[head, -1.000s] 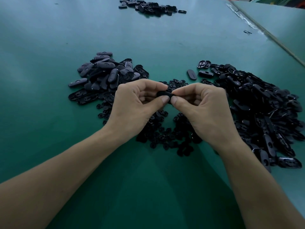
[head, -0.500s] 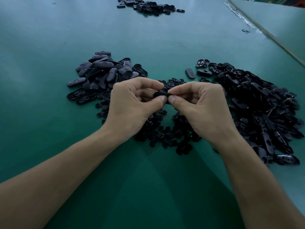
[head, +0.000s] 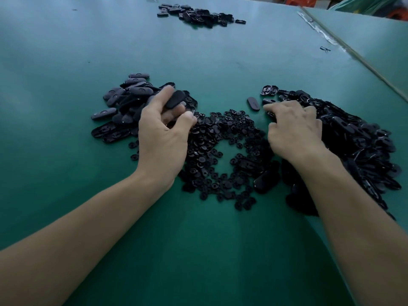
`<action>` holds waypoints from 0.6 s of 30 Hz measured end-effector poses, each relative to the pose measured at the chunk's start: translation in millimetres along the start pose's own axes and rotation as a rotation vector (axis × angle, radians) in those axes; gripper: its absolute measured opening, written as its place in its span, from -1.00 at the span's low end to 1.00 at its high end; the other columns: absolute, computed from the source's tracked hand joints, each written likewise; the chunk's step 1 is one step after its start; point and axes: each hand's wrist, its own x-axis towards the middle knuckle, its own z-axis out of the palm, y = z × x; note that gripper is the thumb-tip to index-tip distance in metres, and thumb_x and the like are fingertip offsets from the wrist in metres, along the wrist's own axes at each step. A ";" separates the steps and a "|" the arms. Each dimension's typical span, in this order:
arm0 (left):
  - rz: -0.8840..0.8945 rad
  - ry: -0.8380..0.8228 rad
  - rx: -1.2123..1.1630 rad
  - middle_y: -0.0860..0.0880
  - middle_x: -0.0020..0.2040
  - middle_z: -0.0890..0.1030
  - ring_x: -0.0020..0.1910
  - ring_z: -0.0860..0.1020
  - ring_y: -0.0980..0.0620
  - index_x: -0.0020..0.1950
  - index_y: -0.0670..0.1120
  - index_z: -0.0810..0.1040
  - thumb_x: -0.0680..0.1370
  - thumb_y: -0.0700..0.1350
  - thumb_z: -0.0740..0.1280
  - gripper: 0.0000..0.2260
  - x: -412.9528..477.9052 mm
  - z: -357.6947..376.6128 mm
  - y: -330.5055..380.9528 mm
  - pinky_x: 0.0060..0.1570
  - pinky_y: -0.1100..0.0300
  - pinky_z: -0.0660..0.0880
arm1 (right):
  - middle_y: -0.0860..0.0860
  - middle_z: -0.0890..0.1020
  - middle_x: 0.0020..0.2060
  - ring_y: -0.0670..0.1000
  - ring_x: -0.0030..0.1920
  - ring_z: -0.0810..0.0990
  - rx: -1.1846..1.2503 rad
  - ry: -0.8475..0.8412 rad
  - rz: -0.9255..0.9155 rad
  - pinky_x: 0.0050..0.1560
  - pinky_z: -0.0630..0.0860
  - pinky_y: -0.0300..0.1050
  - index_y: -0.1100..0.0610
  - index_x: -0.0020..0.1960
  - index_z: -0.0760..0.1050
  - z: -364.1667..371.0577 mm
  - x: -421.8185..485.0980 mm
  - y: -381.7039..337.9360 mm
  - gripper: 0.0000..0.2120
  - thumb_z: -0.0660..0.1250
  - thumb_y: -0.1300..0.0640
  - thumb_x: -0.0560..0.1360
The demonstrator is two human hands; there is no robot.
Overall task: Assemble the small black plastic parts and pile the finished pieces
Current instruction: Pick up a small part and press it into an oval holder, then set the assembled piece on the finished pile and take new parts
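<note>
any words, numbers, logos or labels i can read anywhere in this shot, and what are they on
No readable text anywhere in the head view.
Lone oval piece: a faint mark on its top, too small to read.
Left pile of oval pieces: small marks on some, too small to read.
Green table: no label or print.
Orange and green things at the far edge: blurred, nothing legible.

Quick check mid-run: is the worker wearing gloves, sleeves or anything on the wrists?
No. The left hand and right hand are bare: no gloves, no rings that I can see. The left forearm and right forearm are uncovered to the frame's edge, with no sleeve, watch, bracelet or marking showing.
</note>
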 end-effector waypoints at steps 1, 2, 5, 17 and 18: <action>-0.013 0.016 0.005 -0.01 0.13 0.58 0.11 0.59 0.21 0.52 -0.12 0.34 0.57 -0.28 0.37 -0.47 0.6 -0.5 -0.4 0.25 0.09 0.55 | 0.09 0.41 0.43 0.26 0.37 0.29 -0.027 -0.013 0.014 0.32 0.27 0.11 -0.08 0.48 0.36 0.4 2.3 1.3 -0.52 0.18 0.22 0.60; -0.031 0.030 -0.004 -0.01 0.18 0.56 0.17 0.57 0.21 0.54 -0.11 0.30 0.56 -0.27 0.38 -0.43 1.6 -1.4 -0.9 0.28 0.09 0.53 | 0.13 0.45 0.39 0.27 0.36 0.31 -0.048 -0.007 0.015 0.31 0.29 0.13 -0.07 0.47 0.39 0.5 4.3 2.6 -0.54 0.18 0.21 0.61; -0.073 0.060 -0.028 0.01 0.24 0.53 0.26 0.53 0.19 0.58 -0.11 0.24 0.56 -0.26 0.39 -0.38 4.5 -3.9 -2.4 0.30 0.13 0.51 | 0.19 0.57 0.26 0.29 0.29 0.42 -0.041 0.058 -0.019 0.28 0.40 0.12 -0.03 0.39 0.51 1.8 5.6 4.4 -0.59 0.23 0.25 0.59; 0.016 0.059 0.079 0.01 0.66 0.01 0.42 0.32 0.20 0.64 -0.08 0.05 0.56 -0.38 0.34 -0.25 1.6 -4.5 -4.2 0.30 0.28 0.48 | 0.23 0.67 0.03 0.29 0.03 0.61 0.065 0.234 -0.039 -0.14 0.38 -0.02 0.07 0.35 0.54 3.5 -6.5 1.1 -0.63 0.21 0.29 0.60; 0.035 0.057 0.087 0.03 0.65 0.00 0.43 0.31 0.19 0.64 -0.07 0.06 0.55 -0.38 0.34 -0.25 0.9 -4.9 -4.0 0.30 0.26 0.48 | 0.22 0.67 0.04 0.29 0.04 0.62 0.070 0.242 -0.039 -0.13 0.39 -0.02 0.06 0.35 0.54 3.1 -6.9 1.2 -0.63 0.22 0.29 0.60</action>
